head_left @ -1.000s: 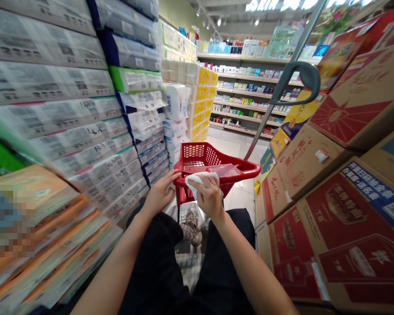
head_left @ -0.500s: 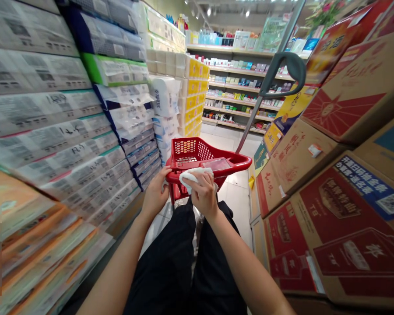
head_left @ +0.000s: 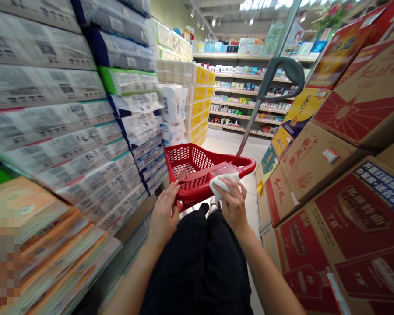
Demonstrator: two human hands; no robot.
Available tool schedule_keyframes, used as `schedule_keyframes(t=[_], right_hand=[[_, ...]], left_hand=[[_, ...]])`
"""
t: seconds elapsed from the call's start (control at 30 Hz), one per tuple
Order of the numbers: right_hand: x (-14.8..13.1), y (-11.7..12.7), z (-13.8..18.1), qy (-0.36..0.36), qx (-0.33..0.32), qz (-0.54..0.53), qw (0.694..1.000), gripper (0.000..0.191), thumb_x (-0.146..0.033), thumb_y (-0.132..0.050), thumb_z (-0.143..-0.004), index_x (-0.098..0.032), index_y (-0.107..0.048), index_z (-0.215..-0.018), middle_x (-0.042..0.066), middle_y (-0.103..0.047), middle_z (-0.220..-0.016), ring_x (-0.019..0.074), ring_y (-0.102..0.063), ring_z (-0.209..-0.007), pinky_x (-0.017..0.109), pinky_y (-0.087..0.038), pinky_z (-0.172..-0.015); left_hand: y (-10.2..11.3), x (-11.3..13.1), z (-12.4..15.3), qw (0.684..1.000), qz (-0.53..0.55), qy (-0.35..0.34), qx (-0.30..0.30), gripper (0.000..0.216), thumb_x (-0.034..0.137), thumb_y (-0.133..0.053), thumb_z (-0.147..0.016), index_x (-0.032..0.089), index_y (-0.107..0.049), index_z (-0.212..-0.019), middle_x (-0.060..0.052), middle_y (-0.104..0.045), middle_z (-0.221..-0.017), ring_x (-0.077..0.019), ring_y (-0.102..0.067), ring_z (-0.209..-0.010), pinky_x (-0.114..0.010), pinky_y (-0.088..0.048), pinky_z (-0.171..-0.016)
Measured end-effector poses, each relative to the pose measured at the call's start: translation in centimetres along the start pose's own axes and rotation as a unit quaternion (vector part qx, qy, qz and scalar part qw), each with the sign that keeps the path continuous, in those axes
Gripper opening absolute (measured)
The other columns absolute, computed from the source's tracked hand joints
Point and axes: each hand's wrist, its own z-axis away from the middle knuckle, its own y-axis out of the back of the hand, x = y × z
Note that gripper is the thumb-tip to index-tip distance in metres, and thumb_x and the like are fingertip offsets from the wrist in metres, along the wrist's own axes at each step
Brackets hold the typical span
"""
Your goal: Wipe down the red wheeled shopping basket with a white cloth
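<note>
A red plastic shopping basket point(head_left: 197, 164) on wheels stands in the aisle in front of my knees, and its grey pull handle point(head_left: 282, 78) rises up to the right. My left hand point(head_left: 164, 214) rests on the basket's near left rim with its fingers curled over the edge. My right hand point(head_left: 233, 205) is closed on a crumpled white cloth point(head_left: 223, 181) and presses it against the rim's near right corner. My legs in black trousers point(head_left: 200, 262) fill the lower middle.
Stacked packs of tissue paper point(head_left: 68, 127) form a wall on the left. Red and brown cardboard cartons point(head_left: 341, 175) are piled on the right. The narrow tiled aisle point(head_left: 230, 142) runs ahead to shelves of small goods point(head_left: 249, 87).
My right hand with the cloth has slid to the right along the basket's rim. The basket and my view have shifted a little, and my left hand has stayed on the left rim.
</note>
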Motion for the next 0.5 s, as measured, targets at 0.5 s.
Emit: schedule_keyframes(t=[0.5], right_hand=[[-7.7,-5.2,0.9,0.059,-0.007,0.024,0.998,0.043,-0.010,-0.046,-0.096,-0.027,-0.060,-0.133,0.004,-0.060,-0.137,0.0190,-0.048,-0.134,0.039,-0.028,-0.118]], left_hand=[[-0.2,-1.9,-0.1,0.999,0.044,-0.012,0.011,0.067,0.005,-0.040,-0.084,0.022,-0.035,-0.148,-0.010,-0.046,-0.150,-0.0226,-0.040,-0.142,-0.051,-0.034,-0.118]])
